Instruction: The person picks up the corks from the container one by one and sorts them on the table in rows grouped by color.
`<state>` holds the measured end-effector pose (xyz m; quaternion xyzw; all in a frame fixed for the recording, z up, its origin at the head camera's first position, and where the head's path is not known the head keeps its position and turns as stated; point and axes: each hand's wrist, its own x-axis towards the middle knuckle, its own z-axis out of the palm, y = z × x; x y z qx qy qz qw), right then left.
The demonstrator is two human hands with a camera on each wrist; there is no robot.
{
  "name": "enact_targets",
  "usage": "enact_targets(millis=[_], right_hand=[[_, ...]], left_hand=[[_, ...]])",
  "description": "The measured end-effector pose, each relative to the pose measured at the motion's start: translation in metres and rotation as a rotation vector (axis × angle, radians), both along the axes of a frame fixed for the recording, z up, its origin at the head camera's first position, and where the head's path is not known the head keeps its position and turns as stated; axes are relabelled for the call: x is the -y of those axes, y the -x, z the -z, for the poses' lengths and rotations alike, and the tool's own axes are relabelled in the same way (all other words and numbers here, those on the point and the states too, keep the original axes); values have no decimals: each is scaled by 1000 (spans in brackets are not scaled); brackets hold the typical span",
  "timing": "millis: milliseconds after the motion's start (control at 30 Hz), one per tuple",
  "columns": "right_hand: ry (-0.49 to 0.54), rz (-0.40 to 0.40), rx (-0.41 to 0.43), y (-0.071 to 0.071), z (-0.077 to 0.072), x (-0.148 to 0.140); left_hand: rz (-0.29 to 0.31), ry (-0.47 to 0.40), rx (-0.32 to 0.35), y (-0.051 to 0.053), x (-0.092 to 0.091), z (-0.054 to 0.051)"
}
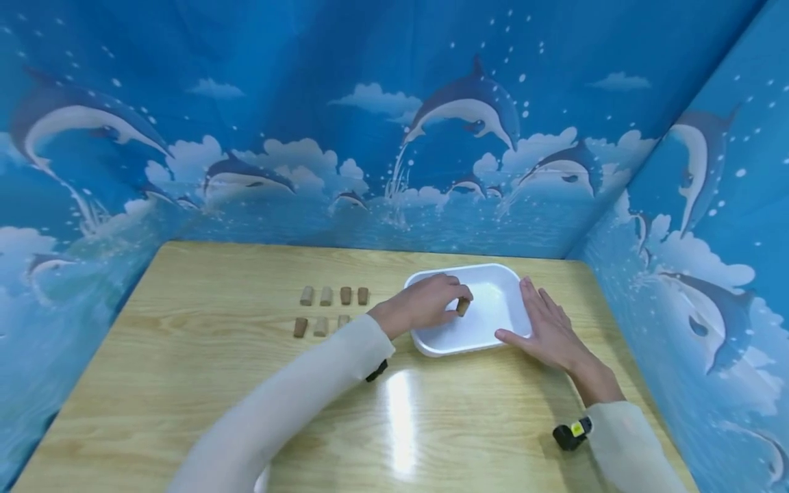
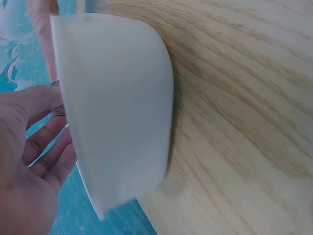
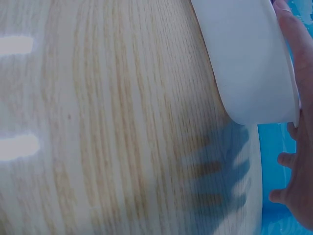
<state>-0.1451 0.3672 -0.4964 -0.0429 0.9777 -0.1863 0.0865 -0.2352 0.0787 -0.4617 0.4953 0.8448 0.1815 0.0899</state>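
My left hand [image 1: 425, 301] reaches over the white plastic tray [image 1: 471, 347] and pinches a small brown cork stopper [image 1: 462, 306] between thumb and fingers. The stopper is above the inside of the tray. Spread fingers of my right hand [image 1: 550, 335] touch the tray's right end, with the thumb along the near rim. From the left wrist view, the tray wall [image 2: 117, 98] covers part of the left fingers. In the right wrist view, the right hand [image 3: 303, 161] lies along the tray's rim [image 3: 292, 83].
Several more stoppers stand left of the tray in two rows, a far row with a tan one [image 1: 307, 296] and a near row with a brown one [image 1: 300, 327]. My left forearm partly covers the near row. A dolphin-print curtain [image 1: 382, 137] borders the wooden table [image 1: 203, 383].
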Motion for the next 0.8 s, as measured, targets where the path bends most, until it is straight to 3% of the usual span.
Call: enact_targets(millis=[300, 800], right_hand=[[6, -6, -5, 0, -1, 0], [9, -7, 10, 1, -1, 0]], left_hand=[[-84, -101, 107, -6, 42, 2], [-281, -129, 144, -17, 103, 5]])
